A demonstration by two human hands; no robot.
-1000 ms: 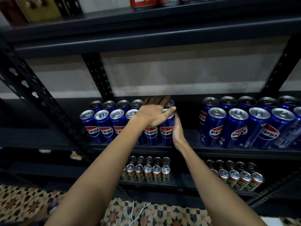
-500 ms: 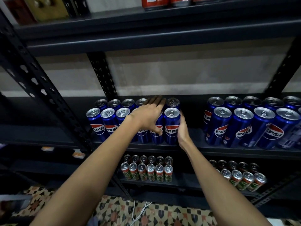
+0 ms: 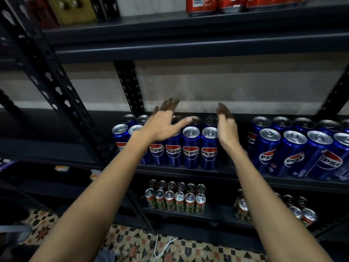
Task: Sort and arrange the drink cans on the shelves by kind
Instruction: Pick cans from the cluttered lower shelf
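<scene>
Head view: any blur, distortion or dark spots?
Head view: left hand and right hand are motion-blurred, fingertips in shadow; wide-angle bend tilts the right Pepsi cans; lower shelf cans sit dim.

White cord (image 3: 163, 247) lies on patterned floor (image 3: 132, 244).

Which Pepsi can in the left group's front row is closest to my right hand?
The rightmost front-row can, at the end of the left group; the right hand hovers open just beside it, while the other cans sit further left.
</scene>
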